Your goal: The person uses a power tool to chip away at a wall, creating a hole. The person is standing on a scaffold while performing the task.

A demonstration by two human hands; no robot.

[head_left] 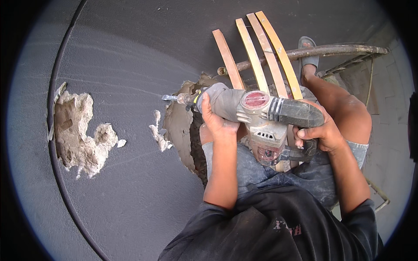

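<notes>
We grip the drill (261, 119) with both hands. Our left hand (221, 125) wraps around its nose, thumb uppermost; our right hand (323, 131) is closed on its rear end. Take the drill as dial centre, 12 o'clock at the top of the view. The drill lies above our lap, its bit (170, 98) pointing toward 9 o'clock, over the dark wall (135, 213). We cannot tell whether the tip touches it. At 9 o'clock, just beside our left hand, we see a broken hole (177, 124); farther out, a chipped patch (80, 137). Beyond it a black cable (52, 108) bows from 10 o'clock to between 7 and 8. Four wooden slats (266, 52) stand at 12 o'clock, crossing a pole (344, 50). At 1 o'clock we locate our slipper (309, 61); at 6, our shorts (261, 179).
</notes>
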